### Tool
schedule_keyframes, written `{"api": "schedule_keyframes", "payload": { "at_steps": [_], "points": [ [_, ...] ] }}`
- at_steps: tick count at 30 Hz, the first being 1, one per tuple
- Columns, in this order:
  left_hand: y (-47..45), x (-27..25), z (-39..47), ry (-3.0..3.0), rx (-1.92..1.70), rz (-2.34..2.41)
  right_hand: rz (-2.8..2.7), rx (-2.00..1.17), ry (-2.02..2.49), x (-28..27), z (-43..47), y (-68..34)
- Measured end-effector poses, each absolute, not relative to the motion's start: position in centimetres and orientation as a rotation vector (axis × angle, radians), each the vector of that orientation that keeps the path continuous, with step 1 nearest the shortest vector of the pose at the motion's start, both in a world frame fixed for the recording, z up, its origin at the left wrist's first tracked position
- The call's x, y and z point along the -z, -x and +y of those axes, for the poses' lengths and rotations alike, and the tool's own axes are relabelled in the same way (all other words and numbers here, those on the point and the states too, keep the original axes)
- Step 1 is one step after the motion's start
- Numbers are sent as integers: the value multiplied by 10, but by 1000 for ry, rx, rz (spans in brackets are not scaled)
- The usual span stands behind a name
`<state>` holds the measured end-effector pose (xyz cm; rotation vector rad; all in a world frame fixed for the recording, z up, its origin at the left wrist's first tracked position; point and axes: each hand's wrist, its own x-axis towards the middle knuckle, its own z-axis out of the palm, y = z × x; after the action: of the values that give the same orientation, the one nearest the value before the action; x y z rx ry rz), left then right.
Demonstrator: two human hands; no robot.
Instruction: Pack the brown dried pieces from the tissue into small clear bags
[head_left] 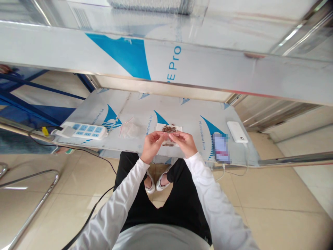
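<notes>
Head view, with the white paper square [158, 127] as landmark: far to its left lies a smooth, oblong white plastic power strip [90, 131] with pale blue socket panels, a bright yellow tag [45, 131] on a cord just beyond its outer end. Nearer the paper, on the same side, rests a crumpled, see-through plastic bag [129, 128]. Left hand [153, 145] comes in over the paper's left edge, fingers bent and drawn together at the tips. On the paper sit small, dark brown, elongated pieces [169, 128], most heaped on its far part, a few along its near part. Right hand [186, 143] mirrors the left from the paper's right edge, thumb and fingers closing toward the other fingertips; whether either hand pinches a piece I cannot tell. Well to the paper's right lies a phone [221, 147], its screen pixelated, then a glossy white, rounded block [237, 132] with a white cable.

Blue print on the film-covered metal tabletop [137, 100] reads "PE Protective" left of the paper and "PE Protective Film" to its right. Above and beyond the paper, a shelf edge [208, 66] bears a large "PE Pro".
</notes>
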<state>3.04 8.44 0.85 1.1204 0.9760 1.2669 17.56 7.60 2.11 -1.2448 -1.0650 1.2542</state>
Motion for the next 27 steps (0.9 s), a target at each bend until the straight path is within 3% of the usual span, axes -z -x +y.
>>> {"api": "schedule_keyframes", "payload": {
  "at_steps": [27],
  "points": [
    [-40, -23, 86, -750, -978, 1018, -678, -1405, 1385, -34, 68, -167]
  ]
}}
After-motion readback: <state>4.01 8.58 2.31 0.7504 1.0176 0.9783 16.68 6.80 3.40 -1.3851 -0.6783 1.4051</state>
